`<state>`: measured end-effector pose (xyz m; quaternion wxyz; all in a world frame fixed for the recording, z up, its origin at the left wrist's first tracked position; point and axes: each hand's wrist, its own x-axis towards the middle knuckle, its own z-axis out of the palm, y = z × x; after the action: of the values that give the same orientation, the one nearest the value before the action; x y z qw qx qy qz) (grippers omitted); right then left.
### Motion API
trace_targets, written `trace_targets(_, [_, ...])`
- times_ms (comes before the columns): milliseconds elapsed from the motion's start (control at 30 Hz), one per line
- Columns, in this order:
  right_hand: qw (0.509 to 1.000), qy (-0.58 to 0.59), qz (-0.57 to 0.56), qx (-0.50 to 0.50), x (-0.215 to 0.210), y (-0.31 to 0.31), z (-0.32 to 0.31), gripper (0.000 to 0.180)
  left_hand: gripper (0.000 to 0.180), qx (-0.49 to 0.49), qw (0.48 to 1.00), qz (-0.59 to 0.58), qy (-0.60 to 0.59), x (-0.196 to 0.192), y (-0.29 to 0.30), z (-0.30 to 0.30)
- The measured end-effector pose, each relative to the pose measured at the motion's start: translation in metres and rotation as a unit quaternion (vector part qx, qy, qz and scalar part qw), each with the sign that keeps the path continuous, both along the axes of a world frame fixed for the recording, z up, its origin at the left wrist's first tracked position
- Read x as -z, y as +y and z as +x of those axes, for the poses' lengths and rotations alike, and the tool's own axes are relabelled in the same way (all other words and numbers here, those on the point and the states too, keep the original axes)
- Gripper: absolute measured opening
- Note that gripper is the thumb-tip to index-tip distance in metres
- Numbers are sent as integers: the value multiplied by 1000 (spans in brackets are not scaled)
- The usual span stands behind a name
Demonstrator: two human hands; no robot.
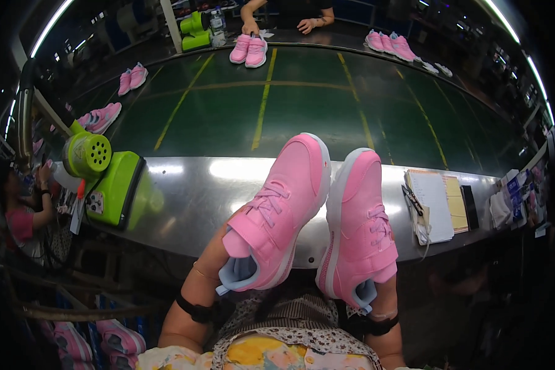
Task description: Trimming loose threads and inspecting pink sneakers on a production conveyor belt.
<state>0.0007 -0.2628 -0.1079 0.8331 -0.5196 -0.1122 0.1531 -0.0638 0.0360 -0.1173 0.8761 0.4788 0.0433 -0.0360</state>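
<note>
A pair of pink shoes is held up over the middle of the table's near edge. The left shoe [282, 206] and right shoe [359, 216] have smooth pink uppers, lilac laces, a pink strap, pale-blue linings and heel loops, and whitish soles; a small reddish mark sits by the left toe. The soles face each other, very close near the forefoot; whether they touch is unclear.

The left hand [218, 246] is behind the left shoe and the right hand [385, 296] behind the right one. The fingers are hidden, so I cannot tell how they close.

The steel table [185, 213] leaves open room on both sides: toward its left end up to a lime-green machine [118, 191], and toward its right end up to a notebook [430, 206] with a cutting tool [415, 203] on its left edge. Past the table's far edge lies a wide green belt [209, 117] with yellow lines; another pink pair [248, 50] sits at its far edge, under a co-worker's hand [250, 28].

Both toes point away from the wearer, toward the belt. The left shoe's long axis slants rightward to the toe; the right shoe's runs nearly straight away.
</note>
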Motion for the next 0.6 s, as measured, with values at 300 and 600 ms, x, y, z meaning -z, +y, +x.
trace_targets(300, [965,-48,-177,-189,5,19,21,71,56,-76,715,688,-98,-27,22,16])
trace_targets(600, [658,-381,-642,94,56,27,55,45,54,220,572,775,-156,-88,-47,12])
